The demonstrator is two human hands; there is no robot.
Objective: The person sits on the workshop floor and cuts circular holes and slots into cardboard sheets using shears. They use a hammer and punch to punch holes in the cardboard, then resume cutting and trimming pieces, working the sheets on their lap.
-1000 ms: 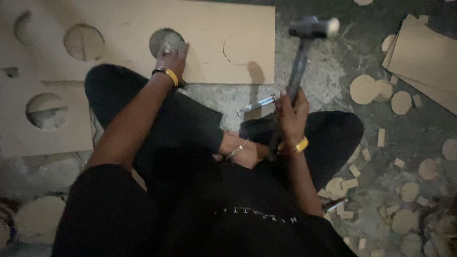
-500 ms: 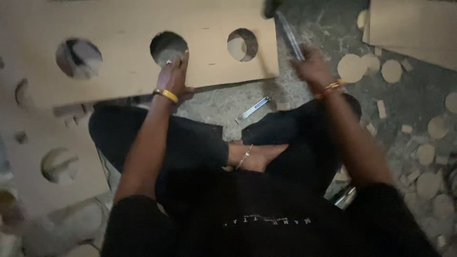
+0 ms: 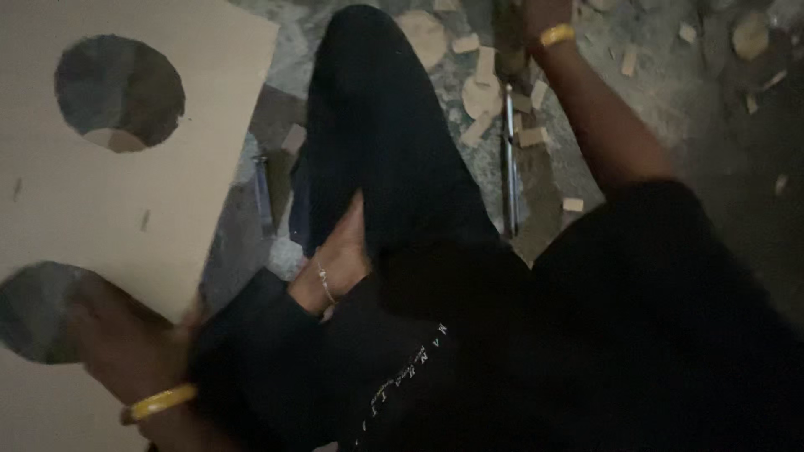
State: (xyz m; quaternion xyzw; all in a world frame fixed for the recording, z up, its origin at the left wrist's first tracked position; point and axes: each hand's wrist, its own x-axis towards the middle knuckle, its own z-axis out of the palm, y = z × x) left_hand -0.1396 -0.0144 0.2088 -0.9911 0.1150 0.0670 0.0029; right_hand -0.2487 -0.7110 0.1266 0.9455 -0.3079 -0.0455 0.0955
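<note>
Steel hammer handle — long axis vertical, running toward right hand.

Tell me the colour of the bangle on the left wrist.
Yellow. The bangle shows best in the head view, low at the left, beside the pale board.

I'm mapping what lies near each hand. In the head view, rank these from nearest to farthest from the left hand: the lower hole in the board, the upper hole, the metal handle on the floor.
From the left hand:
1. Lower hole, beside it, bottom left.
2. Upper hole, top left.
3. Metal handle, far right, past the leg.
</note>
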